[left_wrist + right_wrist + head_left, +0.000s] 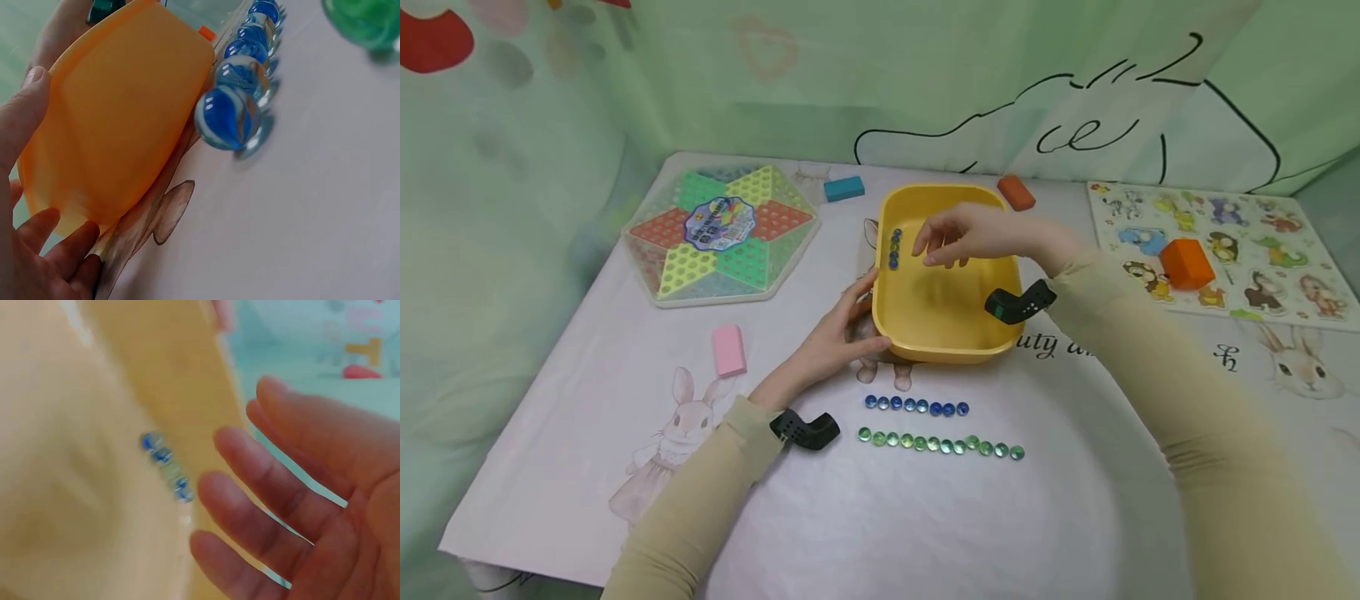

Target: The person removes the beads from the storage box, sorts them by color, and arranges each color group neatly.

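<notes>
A yellow plastic tub (951,333) stands mid-table, tipped toward its left side. Several blue and green marbles (894,248) lie in a line along its left inner wall, also seen as marbles (167,467) in the right wrist view. My right hand (958,237) hovers over the tub with relaxed, spread fingers (262,503), holding nothing. My left hand (842,329) grips the tub's near left corner, thumb on the rim, fingers (59,250) under the tub (119,125). In front lie a row of blue marbles (916,406) and a longer row of green marbles (940,444).
A hexagonal Chinese checkers board (721,233) lies at the back left. An animal peg puzzle (1217,242) with an orange block (1186,262) sits at the right. Pink (728,350), teal (844,188) and orange (1016,192) blocks lie around. A green curtain backs the table.
</notes>
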Demonstrator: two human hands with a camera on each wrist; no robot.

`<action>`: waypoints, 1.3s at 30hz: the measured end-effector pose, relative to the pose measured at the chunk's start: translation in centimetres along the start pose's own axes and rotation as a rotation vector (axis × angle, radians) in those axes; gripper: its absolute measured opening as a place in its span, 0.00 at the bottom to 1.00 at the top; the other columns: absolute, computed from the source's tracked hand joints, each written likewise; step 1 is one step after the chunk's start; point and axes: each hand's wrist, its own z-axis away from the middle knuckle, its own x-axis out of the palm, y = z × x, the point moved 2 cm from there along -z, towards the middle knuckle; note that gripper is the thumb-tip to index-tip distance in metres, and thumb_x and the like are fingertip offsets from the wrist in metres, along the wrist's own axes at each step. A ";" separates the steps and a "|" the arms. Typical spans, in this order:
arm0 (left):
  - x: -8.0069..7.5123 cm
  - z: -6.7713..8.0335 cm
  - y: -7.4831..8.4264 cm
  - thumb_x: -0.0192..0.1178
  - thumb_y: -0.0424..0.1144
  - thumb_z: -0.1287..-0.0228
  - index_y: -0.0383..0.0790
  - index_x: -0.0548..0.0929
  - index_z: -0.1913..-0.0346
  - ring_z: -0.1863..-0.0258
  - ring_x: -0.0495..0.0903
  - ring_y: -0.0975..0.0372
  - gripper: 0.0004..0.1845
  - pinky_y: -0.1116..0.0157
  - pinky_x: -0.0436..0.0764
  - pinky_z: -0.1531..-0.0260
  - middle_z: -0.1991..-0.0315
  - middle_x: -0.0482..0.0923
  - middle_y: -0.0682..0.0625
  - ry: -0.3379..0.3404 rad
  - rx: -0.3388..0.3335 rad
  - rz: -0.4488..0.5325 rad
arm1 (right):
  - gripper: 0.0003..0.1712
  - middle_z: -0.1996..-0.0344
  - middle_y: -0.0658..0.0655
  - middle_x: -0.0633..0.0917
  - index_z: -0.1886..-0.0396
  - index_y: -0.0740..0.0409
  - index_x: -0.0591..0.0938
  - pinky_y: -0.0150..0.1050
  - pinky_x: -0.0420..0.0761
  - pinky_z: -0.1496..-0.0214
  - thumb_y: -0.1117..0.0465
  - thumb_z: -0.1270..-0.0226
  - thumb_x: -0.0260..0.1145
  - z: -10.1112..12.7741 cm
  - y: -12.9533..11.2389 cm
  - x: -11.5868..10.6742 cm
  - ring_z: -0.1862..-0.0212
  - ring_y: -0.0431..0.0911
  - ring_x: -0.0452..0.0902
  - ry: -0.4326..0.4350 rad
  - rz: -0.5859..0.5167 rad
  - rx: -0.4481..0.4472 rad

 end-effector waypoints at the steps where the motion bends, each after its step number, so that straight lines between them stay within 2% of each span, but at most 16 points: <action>1: 0.0 0.0 0.0 0.62 0.50 0.41 0.62 0.43 0.28 0.31 0.56 0.58 0.46 0.52 0.49 0.31 0.26 0.44 0.55 -0.001 0.003 0.004 | 0.15 0.63 0.61 0.79 0.52 0.60 0.78 0.39 0.77 0.60 0.58 0.34 0.60 -0.5 0.2 0.1 0.63 0.50 0.73 0.014 0.012 0.012; 5: 0.1 0.0 0.0 0.61 0.52 0.42 0.61 0.43 0.27 0.30 0.56 0.58 0.46 0.52 0.50 0.31 0.26 0.43 0.57 -0.009 0.012 0.006 | 0.13 0.65 0.60 0.80 0.53 0.59 0.79 0.37 0.76 0.63 0.59 0.35 0.60 -2.2 0.8 0.5 0.65 0.50 0.74 0.040 0.075 0.038; 8: 0.2 -0.1 0.1 0.61 0.45 0.40 0.60 0.43 0.27 0.30 0.56 0.59 0.45 0.53 0.48 0.31 0.26 0.42 0.58 -0.007 0.004 -0.004 | 0.13 0.65 0.58 0.81 0.54 0.58 0.80 0.35 0.75 0.65 0.60 0.36 0.61 -3.2 0.7 0.9 0.67 0.48 0.74 0.044 0.146 0.044; 12: 0.3 -0.2 0.4 0.61 0.36 0.39 0.56 0.42 0.27 0.30 0.56 0.57 0.46 0.52 0.47 0.31 0.26 0.43 0.53 -0.010 -0.008 -0.010 | 0.14 0.63 0.58 0.82 0.52 0.58 0.80 0.35 0.74 0.63 0.61 0.37 0.61 -4.1 0.3 1.5 0.65 0.47 0.74 0.046 0.234 0.057; 17: 0.3 0.1 2.2 0.59 0.32 0.39 0.46 0.41 0.26 0.31 0.56 0.49 0.46 0.50 0.49 0.32 0.26 0.42 0.43 -0.023 -0.013 0.000 | 0.14 0.61 0.59 0.81 0.52 0.59 0.80 0.38 0.74 0.58 0.62 0.37 0.62 -4.7 0.0 2.1 0.62 0.49 0.72 0.051 0.276 0.066; 20: 0.2 0.4 3.2 0.60 0.33 0.39 0.43 0.42 0.27 0.31 0.57 0.48 0.45 0.49 0.49 0.32 0.26 0.42 0.42 -0.022 -0.017 0.001 | 0.13 0.60 0.58 0.81 0.53 0.59 0.81 0.38 0.74 0.56 0.62 0.37 0.62 -5.0 0.0 2.5 0.60 0.49 0.72 0.055 0.288 0.077; 24: 0.2 0.2 2.1 0.61 0.36 0.39 0.48 0.42 0.26 0.32 0.58 0.51 0.46 0.50 0.49 0.32 0.26 0.43 0.45 -0.013 0.001 -0.004 | 0.10 0.61 0.57 0.81 0.57 0.58 0.82 0.39 0.74 0.55 0.62 0.38 0.63 -5.4 -0.1 2.9 0.60 0.49 0.72 0.051 0.307 0.083; 28: 0.2 -0.1 0.4 0.61 0.48 0.40 0.56 0.42 0.27 0.32 0.59 0.56 0.46 0.52 0.51 0.32 0.26 0.44 0.50 -0.009 0.030 -0.001 | 0.08 0.63 0.56 0.81 0.61 0.58 0.82 0.39 0.74 0.55 0.61 0.39 0.64 -5.5 -0.2 3.2 0.61 0.48 0.71 0.041 0.322 0.085; 31: 0.2 -0.1 0.1 0.61 0.51 0.41 0.56 0.42 0.27 0.32 0.60 0.56 0.47 0.52 0.52 0.32 0.26 0.45 0.49 -0.008 0.037 0.001 | 0.06 0.65 0.56 0.81 0.64 0.58 0.83 0.38 0.74 0.56 0.61 0.40 0.66 -5.1 -0.3 3.1 0.62 0.48 0.71 0.024 0.319 0.074; 35: 0.1 0.1 1.0 0.61 0.38 0.39 0.51 0.42 0.26 0.32 0.59 0.54 0.46 0.52 0.52 0.32 0.26 0.45 0.46 -0.007 0.002 -0.010 | 0.06 0.68 0.55 0.80 0.66 0.59 0.83 0.36 0.72 0.61 0.61 0.42 0.67 -4.1 -0.4 2.6 0.64 0.47 0.71 -0.019 0.286 0.074; 39: 0.0 0.6 2.8 0.60 0.32 0.39 0.44 0.42 0.27 0.31 0.56 0.51 0.45 0.51 0.48 0.31 0.26 0.44 0.43 -0.010 -0.032 -0.010 | 0.05 0.71 0.54 0.79 0.66 0.58 0.82 0.33 0.72 0.66 0.61 0.41 0.66 -2.9 -0.4 2.0 0.68 0.45 0.71 -0.063 0.259 0.064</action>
